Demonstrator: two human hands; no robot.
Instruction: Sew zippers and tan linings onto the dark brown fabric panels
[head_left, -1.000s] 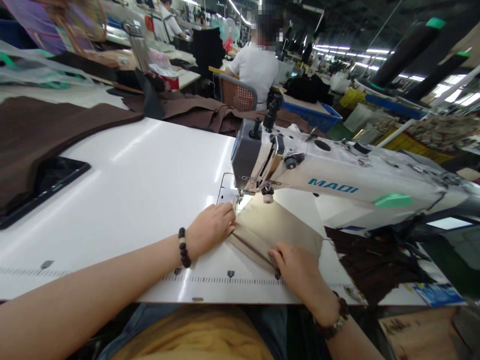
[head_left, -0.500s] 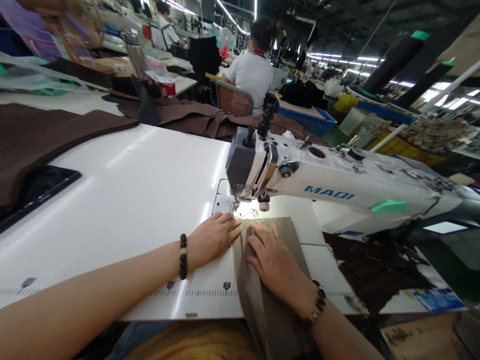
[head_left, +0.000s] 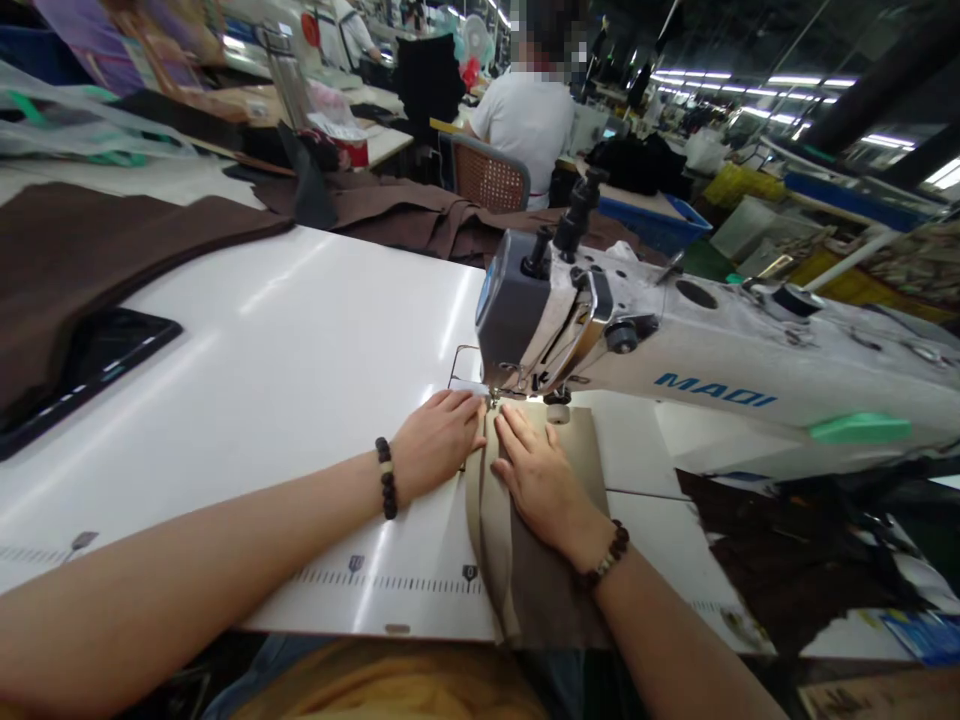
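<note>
Dark brown cloth panels (head_left: 90, 250) drape over the far left of the white sewing table (head_left: 300, 320), one partly covering a black flat panel (head_left: 90, 385). Along the near table edge runs a printed measuring scale (head_left: 382, 580). Left hand (head_left: 439, 438), dark beaded bracelet (head_left: 385, 478) at the wrist, lies flat and open, gripping nothing, its fingertips against the left side of the folded taupe cloth (head_left: 551, 590). That cloth lies on the table, a doubled strip along its left side, its far end just under the presser foot (head_left: 491, 398). Right hand (head_left: 540, 480) presses flat on the cloth, fingers spread, unclenched, with a second beaded bracelet (head_left: 606, 555) on the wrist. Behind, a seated co-worker in a white shirt (head_left: 525, 125) faces away. The sewing machine head (head_left: 675, 345) extends rightward, above dark brown scraps (head_left: 780, 550).
</note>
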